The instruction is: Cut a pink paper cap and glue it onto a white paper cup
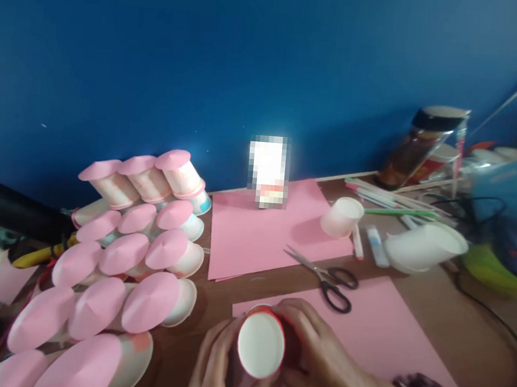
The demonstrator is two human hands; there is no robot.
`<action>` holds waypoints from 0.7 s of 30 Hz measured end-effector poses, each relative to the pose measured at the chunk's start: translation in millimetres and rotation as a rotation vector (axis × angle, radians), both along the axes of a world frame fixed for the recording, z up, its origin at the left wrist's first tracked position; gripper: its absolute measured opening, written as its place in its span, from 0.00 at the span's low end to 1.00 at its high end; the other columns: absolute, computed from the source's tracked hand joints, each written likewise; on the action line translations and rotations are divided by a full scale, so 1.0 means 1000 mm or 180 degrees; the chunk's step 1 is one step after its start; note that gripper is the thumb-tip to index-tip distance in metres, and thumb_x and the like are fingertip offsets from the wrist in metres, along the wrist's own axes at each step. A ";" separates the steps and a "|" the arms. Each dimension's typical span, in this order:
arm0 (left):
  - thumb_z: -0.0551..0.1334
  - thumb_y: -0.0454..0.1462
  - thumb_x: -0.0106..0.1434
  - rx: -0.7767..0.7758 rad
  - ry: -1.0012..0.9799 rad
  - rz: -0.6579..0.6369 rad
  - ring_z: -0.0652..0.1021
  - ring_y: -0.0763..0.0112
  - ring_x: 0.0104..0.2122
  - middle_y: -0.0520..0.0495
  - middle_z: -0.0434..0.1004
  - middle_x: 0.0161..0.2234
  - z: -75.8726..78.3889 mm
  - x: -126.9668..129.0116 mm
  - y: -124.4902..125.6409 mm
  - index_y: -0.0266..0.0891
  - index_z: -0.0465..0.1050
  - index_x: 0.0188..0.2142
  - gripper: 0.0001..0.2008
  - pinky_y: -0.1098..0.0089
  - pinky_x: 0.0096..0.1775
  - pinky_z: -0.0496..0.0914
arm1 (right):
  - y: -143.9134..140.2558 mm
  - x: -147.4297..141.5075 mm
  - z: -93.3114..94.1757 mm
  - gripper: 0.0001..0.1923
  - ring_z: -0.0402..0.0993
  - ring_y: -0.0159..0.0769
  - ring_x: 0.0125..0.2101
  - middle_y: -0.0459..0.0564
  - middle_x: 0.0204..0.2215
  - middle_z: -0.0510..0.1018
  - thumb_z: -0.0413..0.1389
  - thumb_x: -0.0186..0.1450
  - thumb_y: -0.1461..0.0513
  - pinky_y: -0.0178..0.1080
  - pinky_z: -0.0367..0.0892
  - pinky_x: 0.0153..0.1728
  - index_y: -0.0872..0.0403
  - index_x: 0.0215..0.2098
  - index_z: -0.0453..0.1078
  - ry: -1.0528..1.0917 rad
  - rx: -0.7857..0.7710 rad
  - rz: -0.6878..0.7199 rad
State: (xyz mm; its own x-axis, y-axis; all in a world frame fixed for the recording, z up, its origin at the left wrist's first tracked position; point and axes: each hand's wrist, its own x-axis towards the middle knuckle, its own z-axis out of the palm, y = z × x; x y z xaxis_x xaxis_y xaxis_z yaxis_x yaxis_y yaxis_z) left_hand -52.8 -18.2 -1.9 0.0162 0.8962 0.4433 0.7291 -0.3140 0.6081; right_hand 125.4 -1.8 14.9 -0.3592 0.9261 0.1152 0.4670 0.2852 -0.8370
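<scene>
Head view, both hands (272, 361) grasping a paper cup (261, 344), scissors (327, 277) just beyond, pink-capped cups (123, 260) stacked left.

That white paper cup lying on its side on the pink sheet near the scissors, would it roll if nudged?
Probably. The white paper cup lies on its side, so a nudge would likely roll it in a curve, being tapered. It looks thin and empty, likely light and easily crushed. The pink sheet beneath seems flat.
</scene>
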 end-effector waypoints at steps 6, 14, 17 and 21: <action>0.64 0.46 0.54 0.0001 -0.0009 -0.0150 0.75 0.59 0.41 0.40 0.72 0.40 -0.003 -0.003 0.004 0.37 0.65 0.47 0.24 0.62 0.39 0.72 | -0.005 0.008 0.018 0.31 0.66 0.41 0.50 0.55 0.51 0.69 0.59 0.56 0.67 0.41 0.64 0.51 0.52 0.57 0.58 -0.0225 0.0028 0.0112; 0.64 0.48 0.54 -0.0221 -0.0476 -0.0154 0.74 0.58 0.39 0.40 0.72 0.40 0.005 0.003 0.004 0.37 0.66 0.46 0.24 0.61 0.37 0.72 | 0.003 0.067 0.050 0.08 0.74 0.36 0.30 0.51 0.31 0.77 0.49 0.66 0.63 0.34 0.65 0.30 0.55 0.37 0.70 -0.1441 0.0221 -0.0509; 0.65 0.47 0.53 -0.0231 -0.0434 -0.0233 0.75 0.59 0.37 0.40 0.72 0.39 0.004 0.001 0.005 0.38 0.66 0.45 0.24 0.62 0.36 0.72 | 0.030 0.093 0.049 0.12 0.73 0.35 0.26 0.50 0.26 0.76 0.43 0.69 0.61 0.34 0.61 0.27 0.56 0.37 0.67 -0.2102 0.0353 -0.1253; 0.65 0.46 0.53 -0.0125 -0.0353 -0.0283 0.74 0.59 0.37 0.40 0.71 0.38 0.006 0.000 0.005 0.37 0.66 0.45 0.23 0.61 0.35 0.72 | 0.063 0.107 0.039 0.09 0.74 0.41 0.32 0.57 0.31 0.77 0.46 0.67 0.64 0.36 0.60 0.31 0.60 0.41 0.65 -0.2818 0.0158 -0.1576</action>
